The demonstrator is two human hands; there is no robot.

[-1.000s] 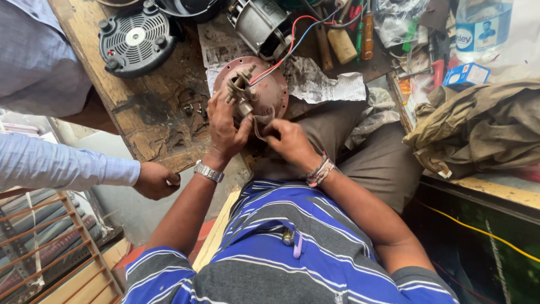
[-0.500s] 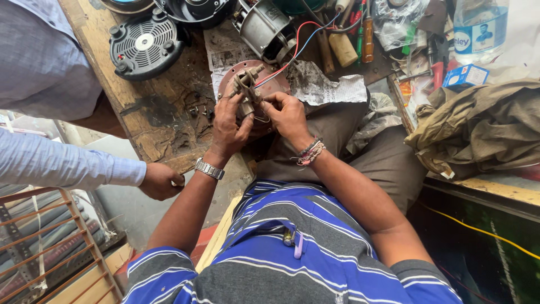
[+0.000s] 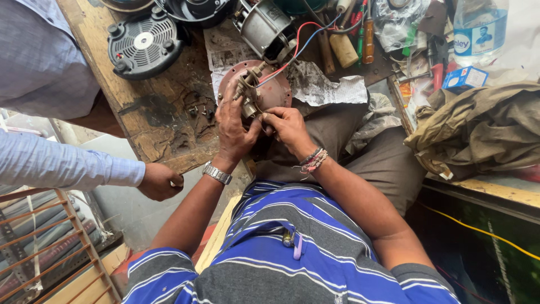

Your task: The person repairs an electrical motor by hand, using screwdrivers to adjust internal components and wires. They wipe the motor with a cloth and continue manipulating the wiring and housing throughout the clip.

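A round reddish metal motor end plate (image 3: pixel 279 91) rests on my lap against the edge of the wooden workbench (image 3: pixel 147 126). A small metal switch part (image 3: pixel 247 90) with red and blue wires sits on it. My left hand (image 3: pixel 233 128), with a metal watch at the wrist, grips the plate and that part from the left. My right hand (image 3: pixel 289 128), with a beaded bracelet, pinches the same part from the right with its fingertips.
A grey motor body (image 3: pixel 265 26), a black vented fan cover (image 3: pixel 143 43), newspaper (image 3: pixel 320 84), screwdrivers (image 3: pixel 368 34), a plastic bottle (image 3: pixel 478 31) and an olive cloth bag (image 3: pixel 484 126) lie around. Another person in a light blue sleeve rests a hand (image 3: pixel 160 181) at the bench edge.
The view has shifted slightly; both hands stay on the plate, fingers working closer together on the small metal part. The other person's hand stays by the bench edge.
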